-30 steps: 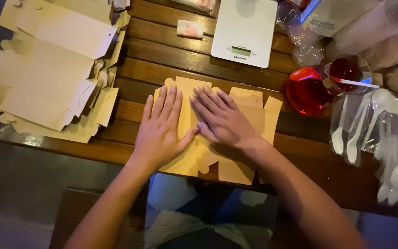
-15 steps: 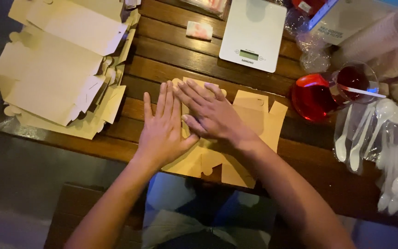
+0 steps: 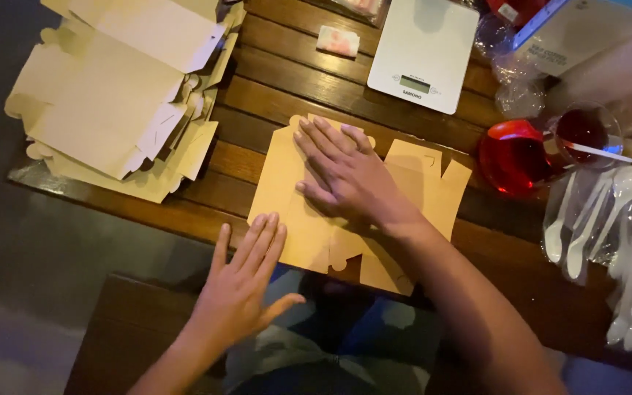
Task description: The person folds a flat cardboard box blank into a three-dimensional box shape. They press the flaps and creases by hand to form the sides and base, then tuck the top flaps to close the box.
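Observation:
A flat tan cardboard box blank [image 3: 426,186] lies on the slatted wooden table [image 3: 287,95], overhanging its near edge. My right hand [image 3: 341,172] lies flat on the blank's upper middle, fingers spread and pointing up-left. My left hand [image 3: 246,281] is open with its fingers together. It sits at the near table edge, and its fingertips just reach the blank's lower left corner. Neither hand grips anything.
A stack of unfolded cardboard blanks [image 3: 118,102] fills the table's left end. A white kitchen scale [image 3: 424,53] sits at the back, with a small pink packet [image 3: 338,40] beside it. At the right are a red lid [image 3: 512,155], a cup of red liquid [image 3: 583,132] and bagged white plastic spoons [image 3: 608,227].
My left hand has slid off the blank toward me to the table edge. My right hand has moved left and up across the blank, pressing it flat.

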